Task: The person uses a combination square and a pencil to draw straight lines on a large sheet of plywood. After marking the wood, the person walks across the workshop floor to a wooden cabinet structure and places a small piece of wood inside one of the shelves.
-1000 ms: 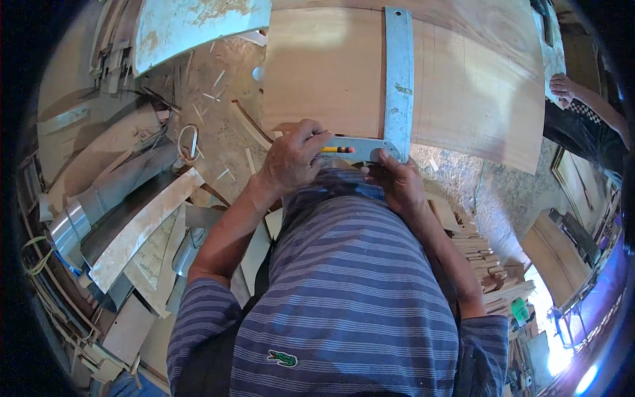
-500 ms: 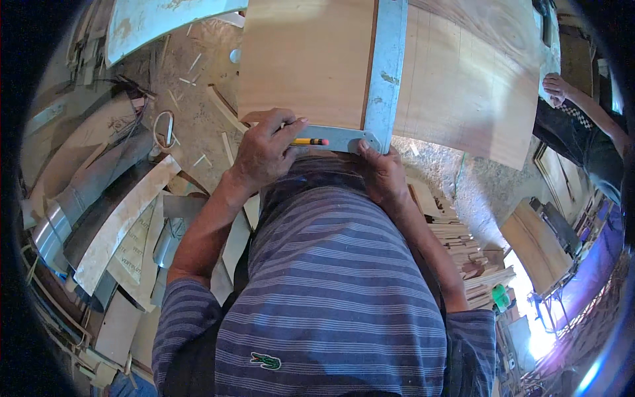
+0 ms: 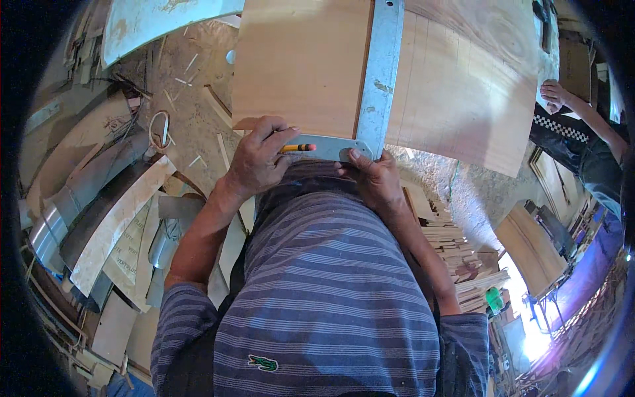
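Observation:
A wide wooden board [image 3: 301, 73] lies in front of me, and a metal square [image 3: 378, 83] rests across it. The square's long arm points away from me, while its short arm runs along the board's near edge. My right hand [image 3: 376, 177] grips the square's corner, thumb on top and fingers bent beneath. My left hand [image 3: 260, 157] is closed around a yellow pencil [image 3: 297, 147], its pink eraser end pointing right. The pencil's tip is hidden by my left hand, which is at the short arm's left end. Thin pencil lines mark the board surface [image 3: 450, 92] right of the square.
At the far right, another person's hand [image 3: 554, 96] rests near the bench edge. Stacked wood strips [image 3: 456, 251] lie below right, by a leaning wooden panel [image 3: 532, 248]. Curved sheets [image 3: 126, 225] and offcuts crowd the left. Scraps litter the floor [image 3: 198, 73].
Both hands, the pencil and the square's corner have shifted slightly left and toward me. The whole view has also moved a little. Both holds remain the same.

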The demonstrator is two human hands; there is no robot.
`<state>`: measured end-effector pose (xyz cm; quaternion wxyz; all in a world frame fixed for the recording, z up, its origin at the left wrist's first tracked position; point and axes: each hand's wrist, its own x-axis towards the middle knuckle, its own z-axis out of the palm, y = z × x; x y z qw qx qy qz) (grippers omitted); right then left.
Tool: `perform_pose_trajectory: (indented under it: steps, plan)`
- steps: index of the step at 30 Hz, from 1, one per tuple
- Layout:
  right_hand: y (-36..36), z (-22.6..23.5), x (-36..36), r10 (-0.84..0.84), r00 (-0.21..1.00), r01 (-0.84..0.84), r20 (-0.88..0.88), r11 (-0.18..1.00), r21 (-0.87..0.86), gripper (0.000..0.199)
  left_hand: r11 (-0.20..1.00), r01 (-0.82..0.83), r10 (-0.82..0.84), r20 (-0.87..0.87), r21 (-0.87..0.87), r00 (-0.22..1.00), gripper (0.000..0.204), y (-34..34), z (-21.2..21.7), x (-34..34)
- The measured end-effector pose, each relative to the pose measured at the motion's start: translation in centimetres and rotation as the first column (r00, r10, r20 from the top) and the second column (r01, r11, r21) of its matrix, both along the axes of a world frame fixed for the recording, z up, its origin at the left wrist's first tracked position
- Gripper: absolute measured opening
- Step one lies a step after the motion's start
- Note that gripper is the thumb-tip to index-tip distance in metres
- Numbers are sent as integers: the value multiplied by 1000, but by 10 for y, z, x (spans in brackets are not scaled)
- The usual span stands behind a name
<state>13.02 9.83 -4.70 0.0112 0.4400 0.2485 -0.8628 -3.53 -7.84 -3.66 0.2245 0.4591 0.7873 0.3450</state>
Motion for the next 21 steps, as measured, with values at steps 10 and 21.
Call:
perform_pose_trajectory:
  steps: [10, 21]
  plan:
    - [0, 1, -1, 12, 1000, -11, -4, 1000, 24, 14, 1000, 20, -20, -31, -7, 999, 43, 1, 1, -3]
    - [2, -3, 4, 110, 993, -112, 50, 992, 59, 28, 999, 20, -19, -32, 31, 999, 41, 4, 6, -5]
